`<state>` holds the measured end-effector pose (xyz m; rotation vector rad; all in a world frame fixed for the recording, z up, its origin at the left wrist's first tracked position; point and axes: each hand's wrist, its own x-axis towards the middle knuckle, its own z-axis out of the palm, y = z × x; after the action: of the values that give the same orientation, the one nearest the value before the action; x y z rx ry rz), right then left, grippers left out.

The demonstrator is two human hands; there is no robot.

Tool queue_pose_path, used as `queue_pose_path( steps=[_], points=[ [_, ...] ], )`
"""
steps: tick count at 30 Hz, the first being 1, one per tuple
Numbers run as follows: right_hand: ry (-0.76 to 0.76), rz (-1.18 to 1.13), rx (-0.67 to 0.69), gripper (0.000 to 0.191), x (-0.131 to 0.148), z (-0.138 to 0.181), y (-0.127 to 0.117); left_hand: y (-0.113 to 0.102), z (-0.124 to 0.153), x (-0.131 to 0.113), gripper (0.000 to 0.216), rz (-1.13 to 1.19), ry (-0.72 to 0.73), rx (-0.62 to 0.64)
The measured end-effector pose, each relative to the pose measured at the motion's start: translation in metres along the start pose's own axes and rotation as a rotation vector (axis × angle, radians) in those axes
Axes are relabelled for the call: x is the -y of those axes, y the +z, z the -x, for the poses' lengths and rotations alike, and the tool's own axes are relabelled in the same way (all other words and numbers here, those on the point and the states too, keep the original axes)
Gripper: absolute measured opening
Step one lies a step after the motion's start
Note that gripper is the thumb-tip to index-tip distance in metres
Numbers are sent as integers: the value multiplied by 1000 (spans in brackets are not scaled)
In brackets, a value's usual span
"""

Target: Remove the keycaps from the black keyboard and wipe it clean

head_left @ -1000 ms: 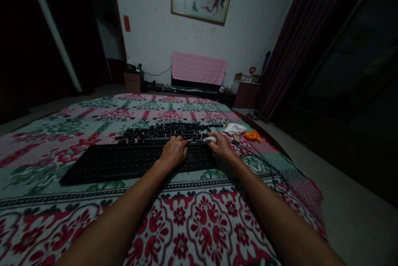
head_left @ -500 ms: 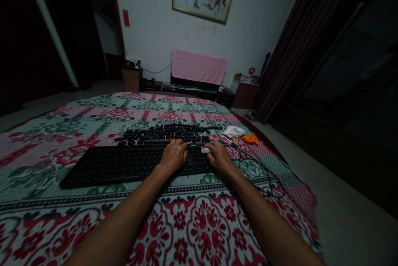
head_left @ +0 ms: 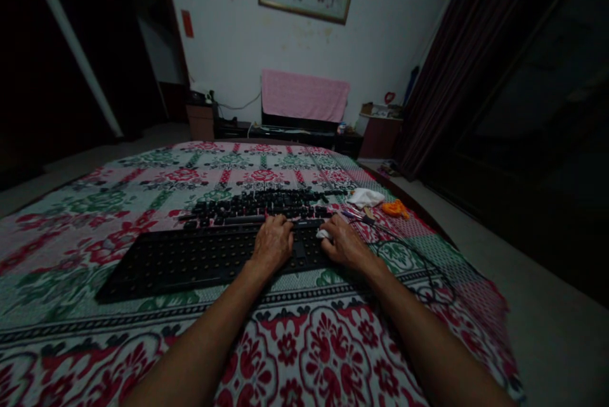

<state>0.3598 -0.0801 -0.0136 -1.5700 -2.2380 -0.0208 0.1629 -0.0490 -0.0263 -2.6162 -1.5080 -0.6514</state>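
Left hand (head_left: 273,243): on long black keyboard (head_left: 190,261), cannot tell grip
Right hand (head_left: 346,242): grip pinching white crumpled wad (head_left: 324,234) over keyboard

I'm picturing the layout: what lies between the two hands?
In the head view, part of the keyless keyboard lies between left hand and right hand, plus a white wad held by the latter.

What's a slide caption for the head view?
Left hand on stripped keyboard, right hand holding a white wad over it, loose keycaps lying beyond.
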Motion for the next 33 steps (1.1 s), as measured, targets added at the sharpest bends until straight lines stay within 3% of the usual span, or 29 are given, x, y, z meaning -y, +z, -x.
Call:
queue_pose_path(
  steps=[20, 26, 33],
  points=[
    [182, -78, -64, 26, -4, -2, 14, 3, 4, 1, 28, -31, 23, -28],
    [203, -98, -73, 28, -4, -2, 13, -9, 24, -2, 42, -69, 90, 62],
    [223, -139, -73, 29, -3, 0, 14, -22, 37, 6, 65, -121, 47, 188]
  ],
)
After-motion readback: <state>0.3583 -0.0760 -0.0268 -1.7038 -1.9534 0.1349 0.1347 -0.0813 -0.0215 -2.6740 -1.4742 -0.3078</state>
